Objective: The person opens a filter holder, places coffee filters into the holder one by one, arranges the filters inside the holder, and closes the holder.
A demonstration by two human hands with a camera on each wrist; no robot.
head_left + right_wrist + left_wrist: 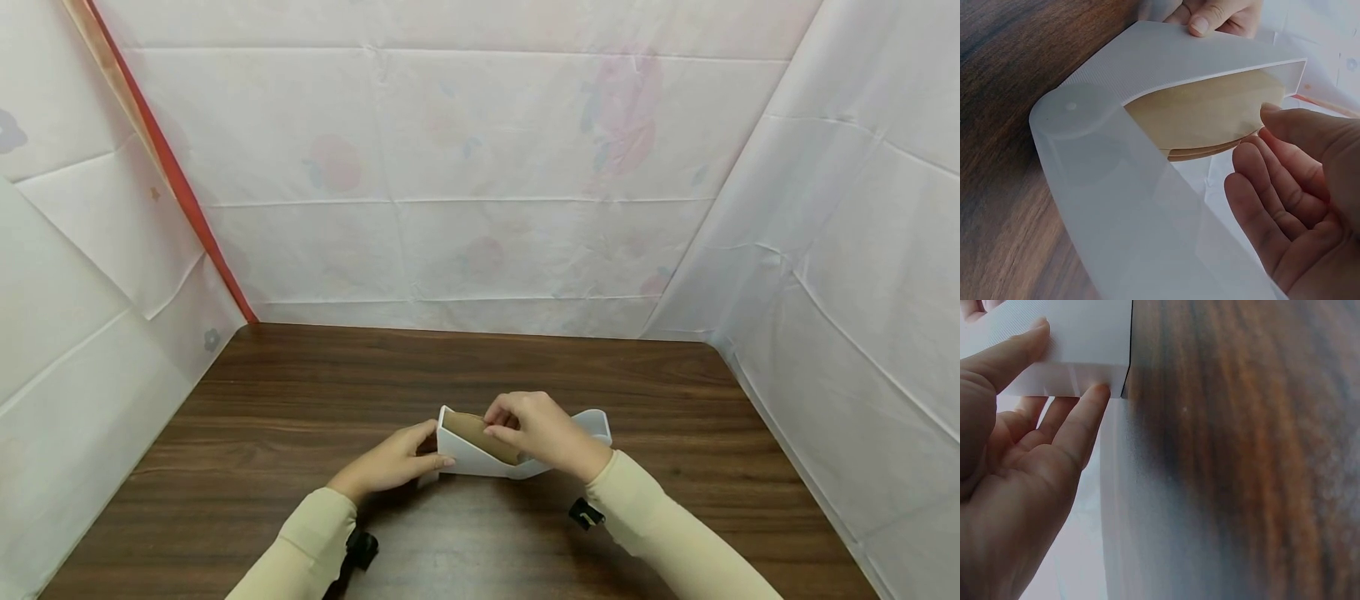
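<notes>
A white filter box (pixel 474 457) stands on the wooden table in the head view, its clear hinged lid (pixel 1147 212) swung back to the right. Inside sits a stack of brown paper coffee filters (pixel 1204 109), their curved edges showing at the opening. My left hand (pixel 393 458) steadies the box's left end, thumb on the near side and fingers against the end face. Over the opening, my right hand (pixel 546 429) pinches the filters' upper edge between thumb and index finger. How many sheets it has caught cannot be seen.
The dark wooden table (pixel 322 383) extends around the box. White printed sheets (pixel 480 167) hang behind it and on both sides, with a red strip (pixel 183 187) at the back left corner. Each wrist carries a small black device (pixel 362 549).
</notes>
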